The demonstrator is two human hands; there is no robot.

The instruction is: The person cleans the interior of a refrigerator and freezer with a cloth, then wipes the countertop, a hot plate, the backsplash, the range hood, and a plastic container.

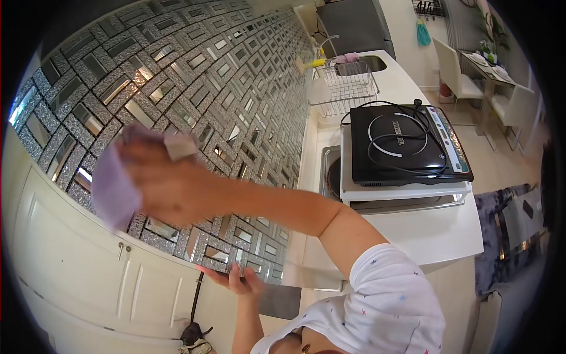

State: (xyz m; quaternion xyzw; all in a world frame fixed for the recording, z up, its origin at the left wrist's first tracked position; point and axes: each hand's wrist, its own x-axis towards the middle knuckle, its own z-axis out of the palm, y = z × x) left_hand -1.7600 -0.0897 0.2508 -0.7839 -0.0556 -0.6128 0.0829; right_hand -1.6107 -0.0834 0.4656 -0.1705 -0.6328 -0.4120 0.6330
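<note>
A crumpled lilac cloth [116, 188] is in my right hand [172, 190], which is blurred and spread over the mosaic wall [239, 115] of glittery silver and mirror tiles. A pale piece [181, 147], perhaps part of a cloth, shows by the fingers. My right forearm crosses in front of the tiles. Lower down, my left hand [239, 281] is at the end edge of the tiled wall, its fingers bent around a thin dark edge. Whether that edge belongs to the wall or to a separate flat thing I cannot tell.
A black induction cooker [393, 137], its cord lying on top, stands on a white stand over a hob on the white counter [424, 230]. Beyond are a wire dish rack [345, 84], sink [376, 63] and grey refrigerator [353, 26]. White double doors [88, 256] flank the wall.
</note>
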